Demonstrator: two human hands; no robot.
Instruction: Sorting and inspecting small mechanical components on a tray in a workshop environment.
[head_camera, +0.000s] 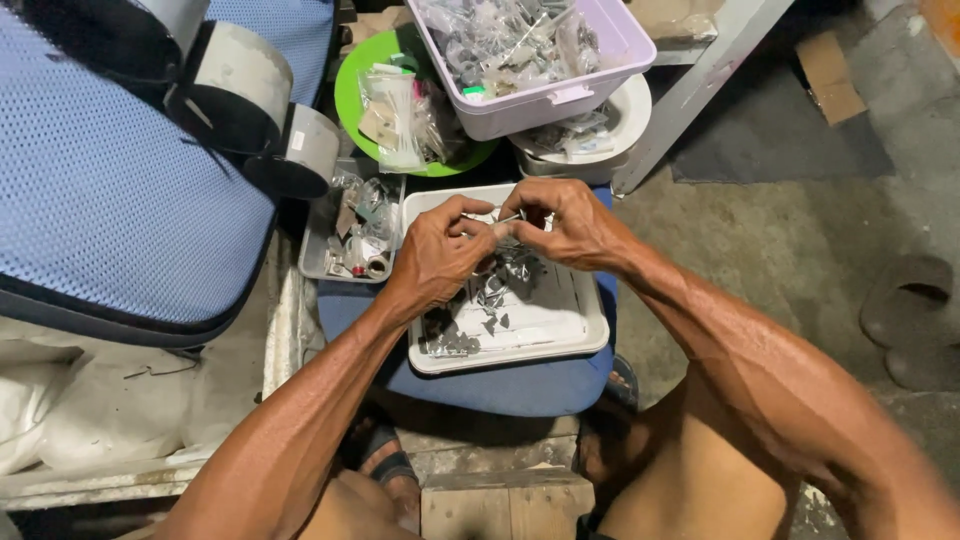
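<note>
Fingers (478, 226) of both hands pinch one small grey metal piece (503, 226) over the white square plastic tray (590, 322).

Left hand (435, 255) and right hand (570, 228) meet fingertip to fingertip above loose grey parts (495, 290); a slip could drop the piece among them, where it would be hard to find. Farther off sits a lilac plastic bin (610, 60).

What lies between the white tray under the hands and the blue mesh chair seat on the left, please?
In the head view, a small grey tray of mixed small parts sits between the white tray and the blue mesh seat.
</note>
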